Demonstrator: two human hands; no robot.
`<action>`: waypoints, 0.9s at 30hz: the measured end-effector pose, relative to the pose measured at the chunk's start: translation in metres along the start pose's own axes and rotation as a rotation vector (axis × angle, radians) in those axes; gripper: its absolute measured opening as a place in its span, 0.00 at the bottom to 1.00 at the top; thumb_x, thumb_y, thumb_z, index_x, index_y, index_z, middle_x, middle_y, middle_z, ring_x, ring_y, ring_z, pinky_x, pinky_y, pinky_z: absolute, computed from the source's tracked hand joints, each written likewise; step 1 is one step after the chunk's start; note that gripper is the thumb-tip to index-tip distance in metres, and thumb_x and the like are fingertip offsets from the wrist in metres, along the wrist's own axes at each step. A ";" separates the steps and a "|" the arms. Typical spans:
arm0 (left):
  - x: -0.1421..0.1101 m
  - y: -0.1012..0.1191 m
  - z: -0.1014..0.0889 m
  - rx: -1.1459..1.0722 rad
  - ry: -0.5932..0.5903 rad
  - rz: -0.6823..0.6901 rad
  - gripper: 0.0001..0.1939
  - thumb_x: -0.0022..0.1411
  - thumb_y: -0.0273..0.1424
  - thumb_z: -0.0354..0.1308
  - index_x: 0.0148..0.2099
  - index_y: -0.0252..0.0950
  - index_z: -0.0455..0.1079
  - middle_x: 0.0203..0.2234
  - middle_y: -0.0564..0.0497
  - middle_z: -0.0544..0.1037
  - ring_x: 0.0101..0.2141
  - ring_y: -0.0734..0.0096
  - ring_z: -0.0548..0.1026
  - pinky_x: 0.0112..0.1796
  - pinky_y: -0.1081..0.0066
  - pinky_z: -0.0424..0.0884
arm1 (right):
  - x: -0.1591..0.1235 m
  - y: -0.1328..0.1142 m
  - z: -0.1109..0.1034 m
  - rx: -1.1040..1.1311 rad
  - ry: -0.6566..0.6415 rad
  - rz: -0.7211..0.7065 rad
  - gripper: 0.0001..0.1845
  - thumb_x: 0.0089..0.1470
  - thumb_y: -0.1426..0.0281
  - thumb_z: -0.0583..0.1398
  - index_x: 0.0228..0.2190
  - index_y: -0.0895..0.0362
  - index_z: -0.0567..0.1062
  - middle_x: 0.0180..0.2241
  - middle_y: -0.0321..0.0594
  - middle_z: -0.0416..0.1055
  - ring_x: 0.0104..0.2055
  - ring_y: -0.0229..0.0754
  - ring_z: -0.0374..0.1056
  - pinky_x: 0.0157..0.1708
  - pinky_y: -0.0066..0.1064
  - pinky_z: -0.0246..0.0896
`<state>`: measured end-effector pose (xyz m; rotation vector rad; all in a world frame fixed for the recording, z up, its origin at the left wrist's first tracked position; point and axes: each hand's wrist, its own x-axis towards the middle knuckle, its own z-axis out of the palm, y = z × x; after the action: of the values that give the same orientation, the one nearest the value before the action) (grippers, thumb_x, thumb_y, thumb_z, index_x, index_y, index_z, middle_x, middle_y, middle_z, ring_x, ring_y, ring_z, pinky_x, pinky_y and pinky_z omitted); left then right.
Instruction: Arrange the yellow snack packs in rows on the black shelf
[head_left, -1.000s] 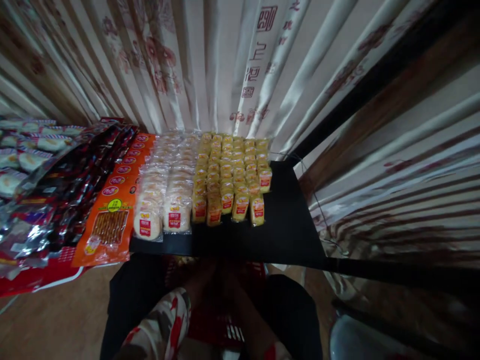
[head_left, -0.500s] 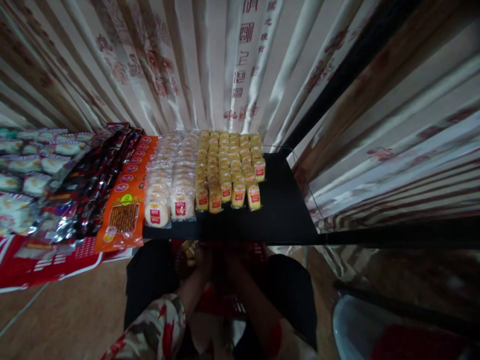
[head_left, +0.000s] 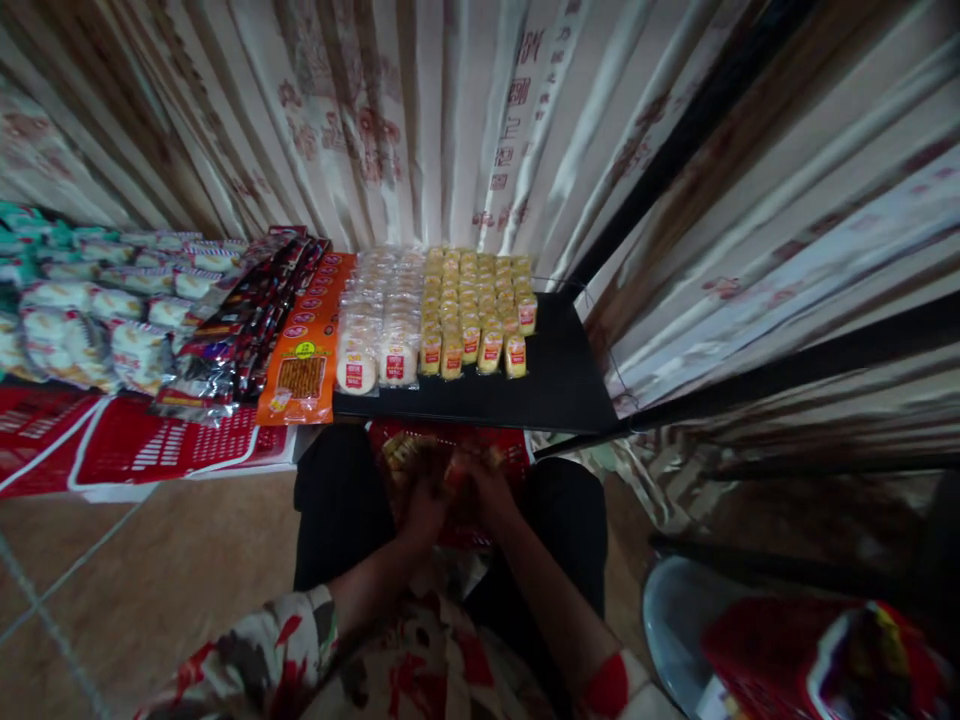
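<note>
The person sits with dark-trousered legs [head_left: 341,500] on either side of a red plastic basket [head_left: 516,447], which sits below the front edge of a flat black desk [head_left: 566,375]. Both hands are down at the basket, close together: the left hand [head_left: 426,492] is beside a pile of small yellowish wrapped pieces [head_left: 403,452] in it, the right hand [head_left: 484,475] near its middle. Fingers are dark and blurred there, so whether either hand is open, closed or gripping something cannot be told.

On the desk, small yellow cakes in clear wrappers with red labels [head_left: 471,310] stand in packed rows, with uneven front ends. Just left of them are two rows of round pale crackers in clear wrappers [head_left: 377,325], then a flat orange packet with a printed picture [head_left: 304,345], then overlapping dark red-and-black shiny packets [head_left: 262,315] and white plump packets [head_left: 142,350]. A pale pleated curtain with reddish prints [head_left: 420,120] hangs behind.
</note>
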<state>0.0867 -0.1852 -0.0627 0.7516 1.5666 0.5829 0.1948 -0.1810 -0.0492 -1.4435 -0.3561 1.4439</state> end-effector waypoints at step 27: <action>-0.040 0.127 0.102 0.150 -0.231 0.623 0.14 0.57 0.21 0.46 0.42 0.37 0.69 0.40 0.48 0.73 0.43 0.70 0.72 0.47 0.71 0.68 | 0.020 -0.129 -0.084 -0.233 0.423 -0.588 0.33 0.35 0.56 0.64 0.43 0.57 0.68 0.36 0.44 0.73 0.35 0.44 0.71 0.38 0.38 0.69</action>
<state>0.2065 -0.1368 0.0436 1.3908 1.1585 0.7977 0.3283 -0.1449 0.0213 -1.6086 -0.6292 0.6239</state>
